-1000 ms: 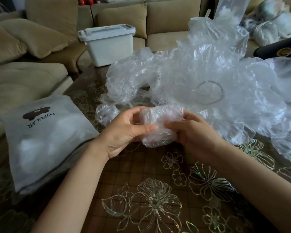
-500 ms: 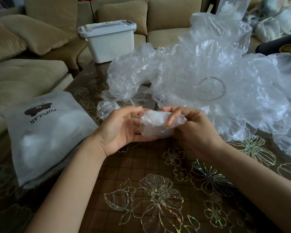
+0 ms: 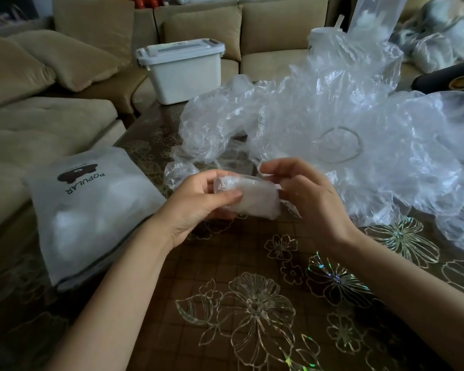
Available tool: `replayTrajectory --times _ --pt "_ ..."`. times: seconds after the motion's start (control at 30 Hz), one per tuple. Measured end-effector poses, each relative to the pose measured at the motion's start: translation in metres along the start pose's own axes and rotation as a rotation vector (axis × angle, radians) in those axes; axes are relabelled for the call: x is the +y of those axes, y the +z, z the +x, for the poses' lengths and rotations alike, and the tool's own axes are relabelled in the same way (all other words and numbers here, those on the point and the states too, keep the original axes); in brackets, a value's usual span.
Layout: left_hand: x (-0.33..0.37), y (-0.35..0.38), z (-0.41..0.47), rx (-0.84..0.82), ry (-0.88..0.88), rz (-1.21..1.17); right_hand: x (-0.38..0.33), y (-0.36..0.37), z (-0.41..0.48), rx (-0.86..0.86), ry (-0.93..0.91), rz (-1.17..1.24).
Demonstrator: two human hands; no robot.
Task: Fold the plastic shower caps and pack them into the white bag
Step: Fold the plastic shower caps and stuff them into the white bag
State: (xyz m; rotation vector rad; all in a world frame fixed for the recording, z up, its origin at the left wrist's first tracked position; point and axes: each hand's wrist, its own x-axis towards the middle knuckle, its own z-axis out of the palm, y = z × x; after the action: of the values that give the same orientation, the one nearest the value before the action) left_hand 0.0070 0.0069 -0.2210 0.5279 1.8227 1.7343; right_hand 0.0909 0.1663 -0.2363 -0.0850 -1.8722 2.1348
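Between the hands: left hand [image 3: 198,202] is pinching a folded cap [image 3: 249,199]; right hand [image 3: 311,199] alongside, grip unclear. Leftward, white bag [image 3: 91,210] is bulging; large pile [image 3: 332,116] beyond is waiting.

bag [image 3: 91,210] on table [image 3: 252,263] at left, cap pile [image 3: 332,129] at right, lidded box [image 3: 184,70] behind

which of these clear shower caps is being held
The small folded bundle gripped in the left hand, with the right hand at its other end. The rest lie loose and puffed up in a crumpled heap on the table behind it.
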Motion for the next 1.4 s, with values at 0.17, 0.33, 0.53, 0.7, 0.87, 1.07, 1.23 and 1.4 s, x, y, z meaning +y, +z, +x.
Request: replayTrajectory --times 0.17,0.33,0.53,0.7,0.87,1.07,1.23,1.4 --pt "0.006 0.002 -0.020 0.012 0.063 0.094 0.003 0.003 -0.004 -0.177 0.190 -0.074" --pt "0.009 -0.014 -0.046 0.192 0.095 0.344 0.005 0.008 -0.017 -0.186 0.198 -0.098" --pt "-0.001 -0.087 -0.107 0.707 0.184 0.972 -0.006 0.025 -0.028 -0.206 0.278 -0.136" --pt "-0.025 -0.106 -0.123 0.503 -0.120 1.144 -0.011 0.038 -0.036 -0.173 0.298 -0.190" --pt "-0.030 -0.097 -0.127 0.467 -0.032 1.122 -0.011 0.059 -0.055 -0.030 0.231 -0.264" --pt "-0.023 -0.090 -0.134 0.581 0.072 0.865 -0.009 0.097 -0.073 -0.172 0.252 -0.241" --pt "0.001 -0.084 -0.139 0.763 0.267 0.618 -0.008 0.144 -0.071 -0.228 0.286 -0.109" --pt "0.011 -0.081 -0.144 0.742 0.320 0.519 0.003 0.190 -0.047 0.099 0.355 0.017"
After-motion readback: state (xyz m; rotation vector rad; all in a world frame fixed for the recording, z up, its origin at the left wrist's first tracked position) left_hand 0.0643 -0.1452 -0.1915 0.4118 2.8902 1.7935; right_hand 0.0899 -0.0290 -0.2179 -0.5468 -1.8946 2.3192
